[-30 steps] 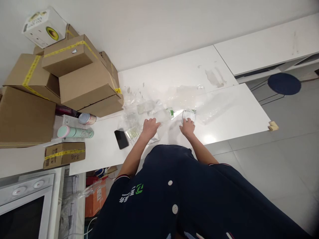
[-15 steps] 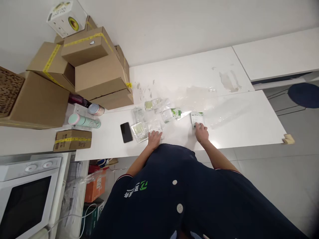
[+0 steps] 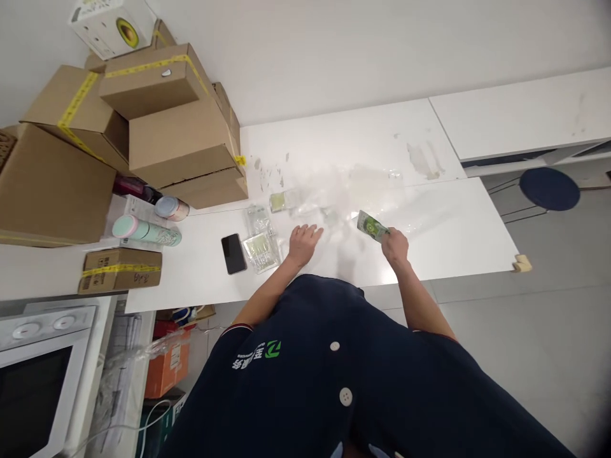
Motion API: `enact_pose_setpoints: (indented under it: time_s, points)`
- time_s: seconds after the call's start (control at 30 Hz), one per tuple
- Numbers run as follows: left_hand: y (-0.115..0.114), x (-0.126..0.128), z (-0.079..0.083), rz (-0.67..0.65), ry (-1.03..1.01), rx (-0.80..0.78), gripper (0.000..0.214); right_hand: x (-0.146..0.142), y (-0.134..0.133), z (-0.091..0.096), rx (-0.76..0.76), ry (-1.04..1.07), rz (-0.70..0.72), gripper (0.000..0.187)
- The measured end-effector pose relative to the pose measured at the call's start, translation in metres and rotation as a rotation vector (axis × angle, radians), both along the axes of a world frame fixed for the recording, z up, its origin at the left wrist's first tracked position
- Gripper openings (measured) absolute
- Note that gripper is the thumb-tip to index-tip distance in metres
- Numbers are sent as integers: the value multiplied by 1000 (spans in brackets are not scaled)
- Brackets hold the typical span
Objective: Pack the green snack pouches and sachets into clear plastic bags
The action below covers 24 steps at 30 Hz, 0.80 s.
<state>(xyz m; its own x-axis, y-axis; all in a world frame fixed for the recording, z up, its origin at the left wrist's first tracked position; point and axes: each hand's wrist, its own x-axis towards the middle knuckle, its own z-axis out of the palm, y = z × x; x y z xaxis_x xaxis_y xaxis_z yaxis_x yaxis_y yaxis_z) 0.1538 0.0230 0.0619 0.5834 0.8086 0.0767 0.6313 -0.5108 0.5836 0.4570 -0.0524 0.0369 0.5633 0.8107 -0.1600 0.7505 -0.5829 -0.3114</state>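
My right hand (image 3: 396, 247) grips a green and white packet (image 3: 371, 226) by its near right end, tilted, with its green printed face showing. My left hand (image 3: 304, 244) is open over the white table (image 3: 329, 262), fingers stretched out and nothing visible in them. Just beyond it, crumpled clear plastic wrapping (image 3: 312, 202) spreads across the tabletop. Left of that hand lies a pale green packet in clear plastic (image 3: 262, 249), with another clear wrapper (image 3: 258, 219) behind it. A smaller pale green packet (image 3: 277, 202) lies farther back.
A black phone (image 3: 233, 254) lies at the left. Cardboard boxes (image 3: 176, 143) are stacked in the back left corner, near a mint bottle (image 3: 146, 230), a lidded jar (image 3: 170, 208) and a small taped box (image 3: 121, 270). Past the table's right end stands a dark stool (image 3: 548, 189).
My right hand has lifted the packet off the table and turned it, green face showing. My left hand has moved up and right, off the wrapping. The view has swung slightly right.
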Motion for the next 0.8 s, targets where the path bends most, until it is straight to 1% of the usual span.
enact_pose_setpoints:
  time_s: [0.1,0.17,0.23,0.27,0.3,0.33,0.4,0.5,0.57,0.63,0.7,0.8]
  points:
    - [-16,13,-41,-130,69,-97,41,10,-18,34,213,78,-181,25]
    - [-26,13,-69,-160,139,-158,44,14,-28,56,413,131,-292,21]
    - [-33,8,-87,-182,191,-193,47,14,-34,70,598,277,-382,17]
    - [-34,4,-93,-196,209,-193,48,12,-35,73,656,386,-408,14]
    - [-35,0,-97,-210,222,-185,49,8,-34,72,677,505,-411,12]
    - [-35,-3,-99,-219,232,-172,50,3,-32,68,659,611,-390,11]
    - [-35,-8,-101,-223,246,-148,50,-11,-25,50,532,755,-298,9]
    - [-34,-11,-100,-208,240,-141,49,-36,-11,12,281,838,-165,9]
    - [-33,-12,-101,-200,227,-146,51,-50,-3,-12,154,873,-145,10]
    - [-33,-13,-101,-197,211,-161,57,-60,4,-30,43,856,-136,10]
    - [-32,-13,-102,-184,187,-175,62,-64,7,-43,-30,770,-97,9]
    - [-32,-14,-105,-155,115,-193,61,-66,6,-53,-45,620,1,13]
